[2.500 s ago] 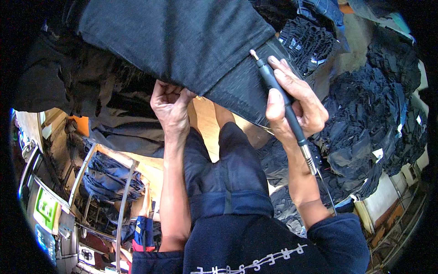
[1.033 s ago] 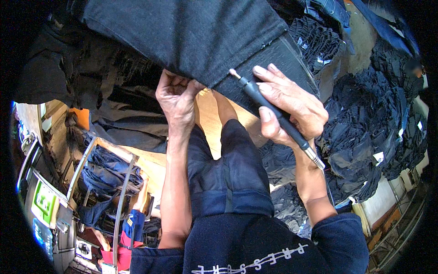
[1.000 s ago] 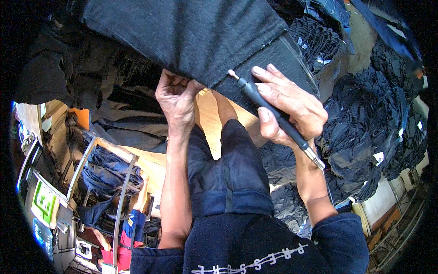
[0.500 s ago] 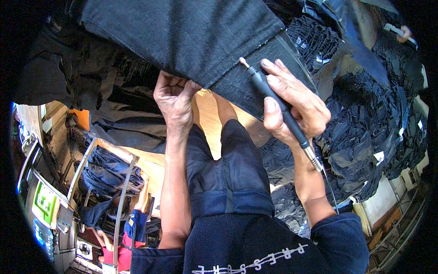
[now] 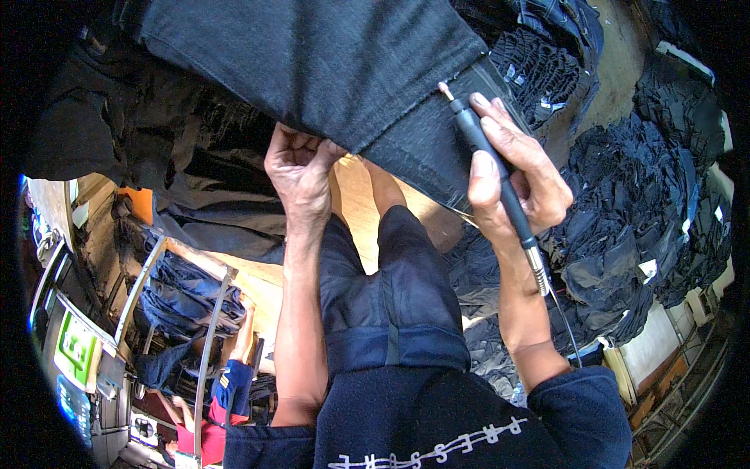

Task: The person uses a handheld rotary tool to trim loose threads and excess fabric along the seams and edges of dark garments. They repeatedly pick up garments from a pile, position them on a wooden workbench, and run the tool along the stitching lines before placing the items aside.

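Note:
A dark denim trouser leg (image 5: 320,62) lies stretched over a flat black board (image 5: 422,152) whose end sticks out past the hem. My left hand (image 5: 301,168) pinches the near edge of the denim close to the hem's corner, fingers curled under. In my right hand (image 5: 519,168) is a black pen-shaped rotary grinder (image 5: 492,164), gripped like a pencil, with a cable trailing from its rear. Its small rounded pinkish tip (image 5: 444,88) is at the hem edge, toward the far side; whether it touches cannot be made out.
Big heaps of dark garments (image 5: 625,227) pile up on the right. More dark cloth (image 5: 211,195) hangs at the left. At lower left are a metal-framed rack (image 5: 207,344) with blue garments and another person in red (image 5: 212,442). A green-and-white box (image 5: 76,348) stands beyond it.
My right hand has moved the grinder right and slightly farther away along the hem. The left hand keeps its hold. At the far right, another person's hand is gone from view.

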Action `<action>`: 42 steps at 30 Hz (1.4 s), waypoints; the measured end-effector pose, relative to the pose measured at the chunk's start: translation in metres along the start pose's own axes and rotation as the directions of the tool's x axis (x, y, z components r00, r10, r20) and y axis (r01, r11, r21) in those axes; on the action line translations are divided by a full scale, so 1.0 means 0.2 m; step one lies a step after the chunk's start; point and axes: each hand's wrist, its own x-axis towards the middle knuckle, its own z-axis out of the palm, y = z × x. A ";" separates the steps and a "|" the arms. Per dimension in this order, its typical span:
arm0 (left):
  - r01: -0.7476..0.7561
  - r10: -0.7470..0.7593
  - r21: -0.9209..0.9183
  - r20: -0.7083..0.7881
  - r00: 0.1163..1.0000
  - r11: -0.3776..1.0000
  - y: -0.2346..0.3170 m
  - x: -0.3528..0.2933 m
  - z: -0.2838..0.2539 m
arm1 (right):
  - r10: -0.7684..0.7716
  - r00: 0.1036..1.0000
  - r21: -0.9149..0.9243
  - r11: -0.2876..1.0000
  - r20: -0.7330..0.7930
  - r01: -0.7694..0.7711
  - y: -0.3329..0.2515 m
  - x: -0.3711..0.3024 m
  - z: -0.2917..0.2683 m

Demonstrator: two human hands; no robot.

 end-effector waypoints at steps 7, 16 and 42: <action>0.013 -0.013 -0.002 0.022 1.000 1.000 0.00 0.00 -0.01 | -0.038 0.998 0.050 0.998 0.059 0.035 0.00 0.00 0.00; 0.069 -0.072 0.128 0.025 0.997 0.989 0.02 0.00 -0.01 | 0.083 0.994 -0.057 0.995 -0.065 -0.087 -0.03 0.00 -0.01; -0.097 0.317 0.836 -0.095 0.944 0.540 0.99 0.42 -0.15 | 0.577 0.761 0.193 0.817 -0.296 -0.544 0.04 -0.31 -0.50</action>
